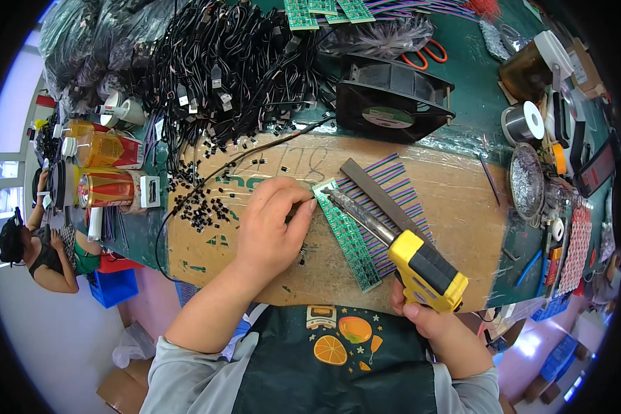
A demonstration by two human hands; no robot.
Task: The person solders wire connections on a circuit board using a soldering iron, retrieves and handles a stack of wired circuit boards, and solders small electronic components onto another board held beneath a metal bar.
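My right hand [421,314] grips a yellow and black soldering gun [421,265] whose long metal tip [341,201] reaches the top end of a green circuit board strip [352,238]. My left hand [272,224] pinches a thin black wire [207,181] at that same end of the strip, fingers closed around it. The strip lies on a sheet of brown cardboard [448,207], with striped ribbon cable [397,186] and a grey flat bar [379,196] beside it.
A heap of black cables [234,62] fills the back. Small black parts [200,203] are scattered at left. Drink bottles [107,169], a black fan [393,100], solder spool [524,123], metal dish [526,181] and orange scissors [424,54] ring the board. Another person [45,252] sits at far left.
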